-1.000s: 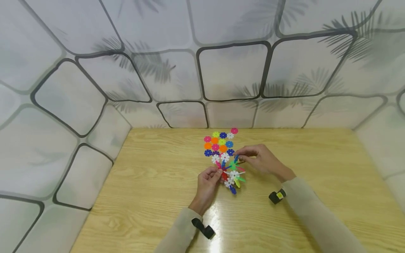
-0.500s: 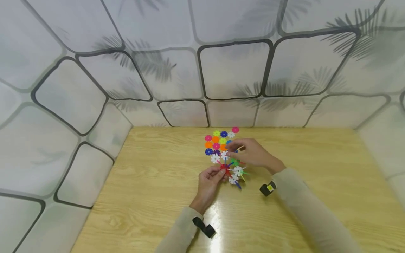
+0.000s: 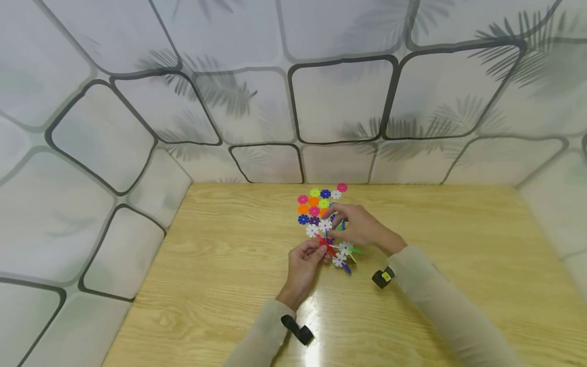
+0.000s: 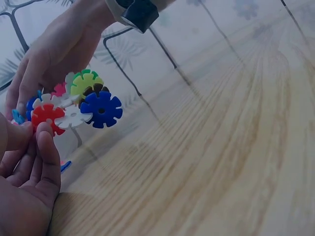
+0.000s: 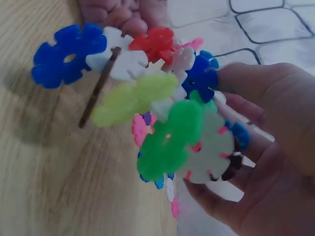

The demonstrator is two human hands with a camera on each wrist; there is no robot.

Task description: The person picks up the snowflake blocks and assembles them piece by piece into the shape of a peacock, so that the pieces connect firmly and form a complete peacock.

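Observation:
A cluster of slotted plastic snowflake discs (image 3: 345, 248) in several colours is raised off the tabletop between the hands. My left hand (image 3: 303, 267) pinches its red disc (image 4: 47, 119) between thumb and fingers. On the far side of the cluster, my right hand (image 3: 359, 227) has its fingers curled. Its thumb meets a blue disc (image 5: 199, 76) in the right wrist view; the other fingertips are partly hidden behind discs. Green (image 5: 172, 140), yellow (image 5: 135, 98) and blue (image 4: 102, 109) discs stick out from the cluster at different angles.
Loose flat discs, among them orange (image 3: 303, 209) and pink (image 3: 342, 187) ones, lie in rough rows on the wooden table (image 3: 220, 244) beyond the cluster. A patterned wall covering (image 3: 339, 102) rises behind the table's back edge. Black straps (image 3: 297, 330) circle both sleeves.
My right hand has left the outer blue disc by the green one and moved left, over the cluster's far side. The cluster has turned slightly in my left hand, which keeps its pinch.

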